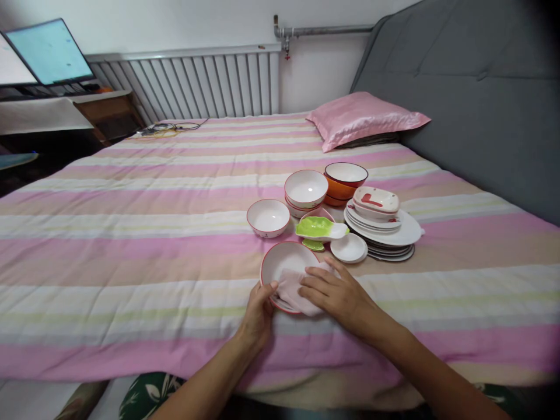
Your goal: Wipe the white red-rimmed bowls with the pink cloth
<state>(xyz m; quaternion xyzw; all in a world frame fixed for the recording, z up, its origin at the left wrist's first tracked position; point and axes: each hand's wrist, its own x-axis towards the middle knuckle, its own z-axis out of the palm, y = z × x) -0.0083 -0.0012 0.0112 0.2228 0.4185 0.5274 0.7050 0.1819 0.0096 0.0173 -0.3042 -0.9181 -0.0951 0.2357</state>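
A white bowl with a red rim (286,256) is tilted toward me above the striped bedspread. Its left edge is gripped by my left hand (259,312), thumb over the rim and the other fingers hidden beneath. A pale pink cloth (294,291) lies inside the bowl and over its right side. My right hand (335,291) presses this cloth against the bowl, fingers bent over it. Just beyond are a green and white leaf-shaped dish (319,227), a small white dish (349,248) and a single red-rimmed bowl (268,218).
Stacked red-rimmed bowls (306,188), orange bowls (343,189) and several plates (409,227) topped by rectangular dishes (376,201) stand behind on the bed (131,251). Farther back are a pink pillow (367,116), a grey headboard (472,87), cables (175,127) and a radiator (188,84).
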